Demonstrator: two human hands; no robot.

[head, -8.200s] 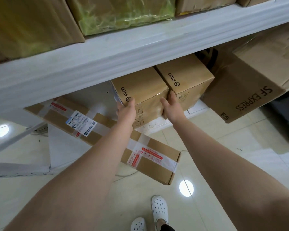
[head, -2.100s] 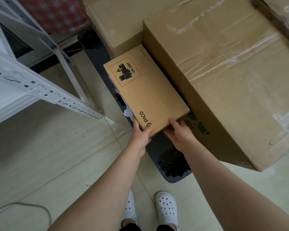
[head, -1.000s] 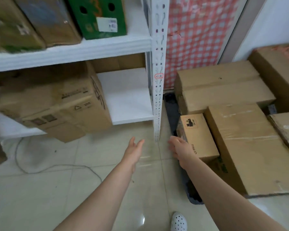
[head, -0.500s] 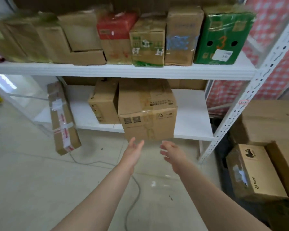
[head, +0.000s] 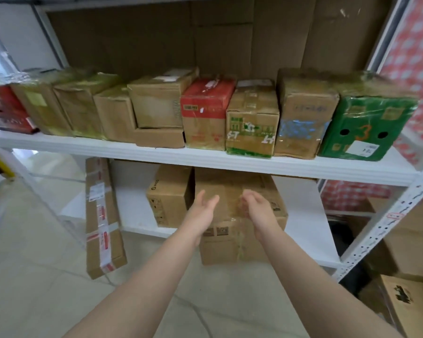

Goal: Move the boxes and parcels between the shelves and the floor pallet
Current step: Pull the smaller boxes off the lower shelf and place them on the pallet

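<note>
Fig. Two empty hands raised before the large carton on the lower shelf.

Left hand [head: 202,211] has straight fingers and right hand [head: 257,208] loosely curved ones; the palms face each other and hold nothing. The large carton [head: 230,245] lies just beyond, equally near both. Its long axis appears to run back into the lower shelf [head: 305,215]. A smaller carton [head: 169,198] crowds its left side.

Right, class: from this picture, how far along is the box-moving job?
Done: a printed box lies among the floor boxes, right. In hand: nothing; left hand and right hand are open, reaching toward the big box on the lower shelf. Left: that box, the smaller box beside it, possibly the upper row.
</note>
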